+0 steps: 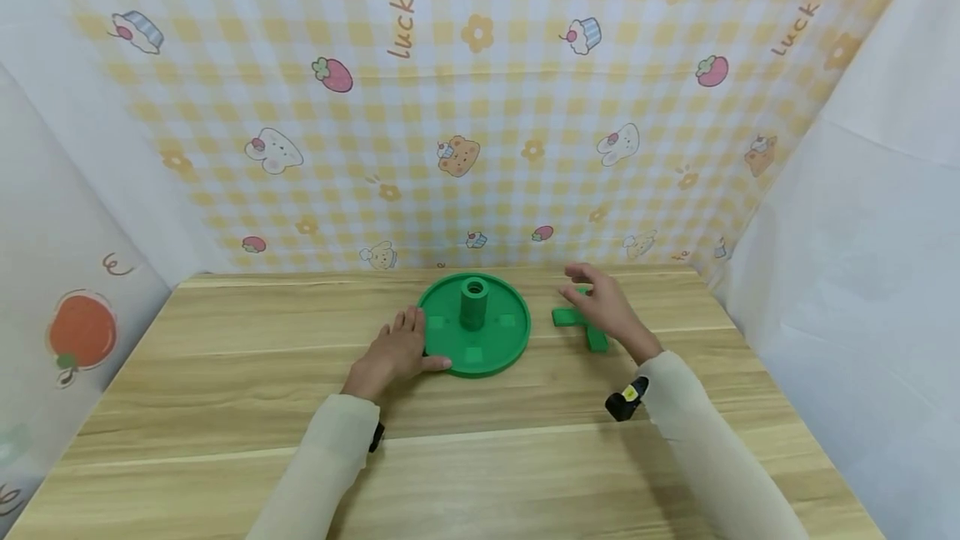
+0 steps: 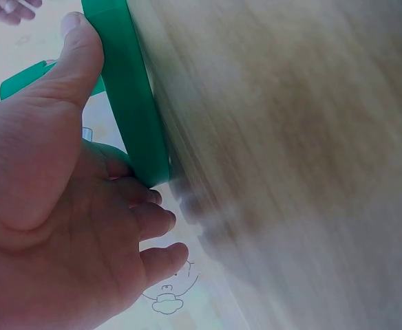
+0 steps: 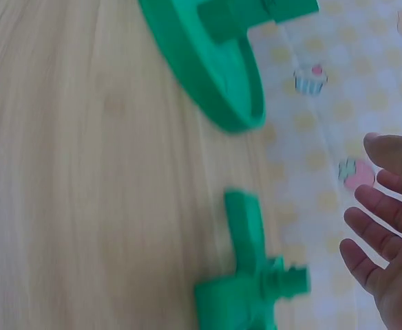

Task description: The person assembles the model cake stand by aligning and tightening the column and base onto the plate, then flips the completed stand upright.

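Observation:
A round green base [image 1: 491, 359] with a raised rim and an upright hollow post [image 1: 473, 307] lies near the table's back edge. My left hand [image 1: 392, 355] rests against its left side. In the left wrist view the thumb [image 2: 84, 51] lies on the rim and the other fingers extend beside the outer edge. To the right is a green cross-shaped piece [image 1: 570, 317], partly hidden under my right hand [image 1: 602, 304]. The right wrist view shows a short stepped peg [image 3: 287, 282] on this piece. My right fingers are loosely bent above it, holding nothing.
The wooden table [image 1: 480, 473] ends at the back against a yellow checked cloth [image 1: 510, 107]. White cloth [image 1: 862, 257] hangs at the right, and a printed cloth [image 1: 67, 232] at the left. A small black wrist camera [image 1: 624, 402] sits under the right wrist.

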`<action>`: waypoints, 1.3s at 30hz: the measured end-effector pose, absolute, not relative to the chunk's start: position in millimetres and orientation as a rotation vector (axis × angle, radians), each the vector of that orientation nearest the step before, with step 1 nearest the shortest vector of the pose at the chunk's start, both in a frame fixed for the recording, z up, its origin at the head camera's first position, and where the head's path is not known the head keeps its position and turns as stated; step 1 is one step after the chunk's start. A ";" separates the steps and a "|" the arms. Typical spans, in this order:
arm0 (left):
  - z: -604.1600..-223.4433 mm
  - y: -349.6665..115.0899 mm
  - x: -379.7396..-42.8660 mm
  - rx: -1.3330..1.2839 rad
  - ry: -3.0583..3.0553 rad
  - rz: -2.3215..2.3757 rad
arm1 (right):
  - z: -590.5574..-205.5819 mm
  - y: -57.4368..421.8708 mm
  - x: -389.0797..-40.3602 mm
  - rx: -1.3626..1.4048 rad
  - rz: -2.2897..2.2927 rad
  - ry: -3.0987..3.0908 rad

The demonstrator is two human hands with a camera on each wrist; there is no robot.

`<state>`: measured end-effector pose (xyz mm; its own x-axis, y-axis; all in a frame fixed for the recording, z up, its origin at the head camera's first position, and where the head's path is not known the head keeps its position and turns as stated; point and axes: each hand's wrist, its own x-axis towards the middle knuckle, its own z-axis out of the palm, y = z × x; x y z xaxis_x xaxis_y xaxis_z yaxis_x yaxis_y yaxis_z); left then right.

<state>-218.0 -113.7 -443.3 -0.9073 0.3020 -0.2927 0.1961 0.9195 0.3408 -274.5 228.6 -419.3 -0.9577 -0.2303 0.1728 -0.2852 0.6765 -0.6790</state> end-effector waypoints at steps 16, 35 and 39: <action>-442.9 -113.1 -216.1 0.362 2.739 0.453 | -444.0 291.5 -267.7 0.361 1.084 -2.861; -443.7 -113.3 -217.8 0.360 2.737 0.450 | -459.3 306.1 -267.6 0.378 0.843 -3.033; -442.5 -113.1 -217.7 0.355 2.738 0.449 | -461.7 311.9 -268.7 0.397 0.899 -3.040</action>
<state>-217.7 -113.1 -442.5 -0.9099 0.2956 -0.2911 0.1871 0.9187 0.3479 -268.7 311.9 -461.7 -0.9678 -0.2510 0.0194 -0.2211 0.8111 -0.5416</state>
